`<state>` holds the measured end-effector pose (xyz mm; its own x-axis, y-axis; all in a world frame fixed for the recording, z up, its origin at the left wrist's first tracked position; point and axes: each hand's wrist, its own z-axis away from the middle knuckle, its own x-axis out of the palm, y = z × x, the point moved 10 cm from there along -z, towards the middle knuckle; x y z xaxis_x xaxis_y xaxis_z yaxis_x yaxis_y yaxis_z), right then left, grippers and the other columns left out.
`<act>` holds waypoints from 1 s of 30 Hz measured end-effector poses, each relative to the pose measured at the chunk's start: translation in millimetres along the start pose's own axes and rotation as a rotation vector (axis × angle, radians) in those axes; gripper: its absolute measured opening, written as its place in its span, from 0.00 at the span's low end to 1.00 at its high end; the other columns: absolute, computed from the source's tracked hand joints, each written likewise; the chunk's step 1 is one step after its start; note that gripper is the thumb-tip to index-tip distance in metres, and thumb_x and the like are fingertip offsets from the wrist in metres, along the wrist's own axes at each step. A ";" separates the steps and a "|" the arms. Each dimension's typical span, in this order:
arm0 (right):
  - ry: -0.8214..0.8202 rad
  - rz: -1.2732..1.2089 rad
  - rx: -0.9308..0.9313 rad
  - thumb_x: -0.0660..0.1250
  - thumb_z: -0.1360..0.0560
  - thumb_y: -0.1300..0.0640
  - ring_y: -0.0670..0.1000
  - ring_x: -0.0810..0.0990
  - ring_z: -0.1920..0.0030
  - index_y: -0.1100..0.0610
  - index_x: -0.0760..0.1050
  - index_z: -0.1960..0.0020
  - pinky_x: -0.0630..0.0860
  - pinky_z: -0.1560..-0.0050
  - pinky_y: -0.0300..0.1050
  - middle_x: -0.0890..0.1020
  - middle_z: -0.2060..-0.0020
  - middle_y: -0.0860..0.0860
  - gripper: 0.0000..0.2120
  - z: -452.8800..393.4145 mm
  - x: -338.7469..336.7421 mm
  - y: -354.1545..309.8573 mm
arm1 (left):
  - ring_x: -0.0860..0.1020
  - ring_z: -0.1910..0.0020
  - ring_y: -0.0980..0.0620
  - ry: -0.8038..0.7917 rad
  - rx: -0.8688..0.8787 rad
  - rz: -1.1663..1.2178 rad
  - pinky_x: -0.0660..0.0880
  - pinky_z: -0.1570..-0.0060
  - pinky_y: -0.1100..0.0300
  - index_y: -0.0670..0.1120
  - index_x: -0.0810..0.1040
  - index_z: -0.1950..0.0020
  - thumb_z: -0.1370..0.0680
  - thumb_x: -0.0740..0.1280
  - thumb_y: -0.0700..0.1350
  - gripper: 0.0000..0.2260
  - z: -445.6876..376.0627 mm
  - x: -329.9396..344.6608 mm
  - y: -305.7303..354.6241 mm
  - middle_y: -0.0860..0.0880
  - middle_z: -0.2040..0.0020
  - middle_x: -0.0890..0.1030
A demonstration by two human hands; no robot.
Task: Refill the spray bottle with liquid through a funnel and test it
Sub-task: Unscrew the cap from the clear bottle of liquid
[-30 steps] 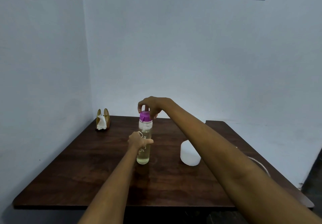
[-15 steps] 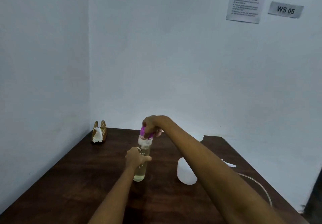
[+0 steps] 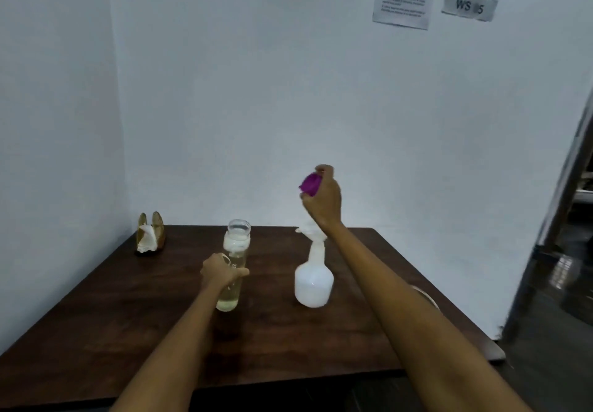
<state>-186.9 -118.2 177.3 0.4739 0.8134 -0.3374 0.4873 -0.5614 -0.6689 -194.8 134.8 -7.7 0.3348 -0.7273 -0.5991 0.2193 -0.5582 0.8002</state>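
Observation:
A clear water bottle (image 3: pixel 233 251) with pale liquid stands upright on the dark wooden table (image 3: pixel 128 315), its mouth uncovered. My left hand (image 3: pixel 221 272) grips its middle. My right hand (image 3: pixel 321 198) is raised above and to the right of it, closed around the purple cap (image 3: pixel 309 183). Below that hand stands a white translucent spray bottle (image 3: pixel 313 283) with a white funnel (image 3: pixel 309 230) sitting in its neck, partly hidden by my wrist.
A golden napkin holder (image 3: pixel 150 233) with white tissue stands at the table's far left corner. A round object (image 3: pixel 425 296) shows at the right edge behind my forearm. White walls close the back and left. A dark doorway (image 3: pixel 561 251) lies right.
The purple cap has come off the water bottle; my right hand lifted it up and to the right, over the funnel. My left hand kept its hold on the bottle.

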 end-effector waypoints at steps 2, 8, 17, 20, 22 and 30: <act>0.095 -0.050 0.236 0.71 0.33 0.68 0.56 0.75 0.42 0.61 0.67 0.36 0.72 0.47 0.43 0.76 0.42 0.58 0.27 17.4 -36.2 63.5 | 0.78 0.43 0.41 0.001 0.011 -0.023 0.75 0.47 0.53 0.38 0.79 0.45 0.35 0.78 0.49 0.24 2.9 3.5 3.1 0.38 0.44 0.81; -0.028 0.258 0.733 0.71 0.31 0.61 0.61 0.69 0.34 0.61 0.72 0.37 0.68 0.37 0.47 0.73 0.38 0.61 0.24 114.3 -90.0 218.2 | 0.78 0.42 0.38 0.023 0.061 -0.082 0.74 0.46 0.52 0.36 0.79 0.44 0.35 0.79 0.49 0.26 9.1 8.8 13.2 0.36 0.44 0.80; -0.307 0.661 0.687 0.68 0.29 0.50 0.56 0.65 0.32 0.55 0.69 0.36 0.63 0.36 0.51 0.73 0.36 0.52 0.24 151.8 -88.7 260.4 | 0.82 0.52 0.40 -0.037 -0.029 0.013 0.80 0.50 0.50 0.38 0.81 0.50 0.36 0.79 0.52 0.23 2.7 8.1 -3.2 0.39 0.52 0.83; -0.035 0.570 0.476 0.64 0.30 0.54 0.57 0.69 0.36 0.56 0.73 0.38 0.65 0.39 0.51 0.76 0.39 0.53 0.21 127.9 -91.1 223.9 | 0.83 0.56 0.41 -0.052 -0.029 0.004 0.81 0.53 0.46 0.38 0.80 0.52 0.37 0.79 0.52 0.23 1.3 9.8 -6.1 0.38 0.54 0.84; 0.177 0.363 0.324 0.63 0.30 0.57 0.57 0.75 0.44 0.59 0.77 0.47 0.69 0.45 0.48 0.81 0.48 0.54 0.13 118.0 -94.0 186.1 | 0.84 0.59 0.42 -0.040 -0.007 -0.004 0.81 0.53 0.49 0.38 0.80 0.54 0.34 0.78 0.51 0.20 10.5 6.8 2.3 0.39 0.58 0.84; -0.165 -0.113 0.107 0.69 0.28 0.52 0.44 0.77 0.65 0.59 0.80 0.56 0.72 0.61 0.35 0.80 0.65 0.47 0.10 125.7 15.7 97.0 | 0.82 0.50 0.43 -0.040 0.094 -0.101 0.78 0.51 0.55 0.40 0.82 0.55 0.35 0.76 0.60 0.24 40.3 9.6 13.5 0.41 0.53 0.84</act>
<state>-224.3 -140.7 23.9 0.2903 0.8889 -0.3543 0.4457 -0.4532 -0.7720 -225.6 104.3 -3.8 0.2777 -0.6797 -0.6789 0.1628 -0.6632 0.7305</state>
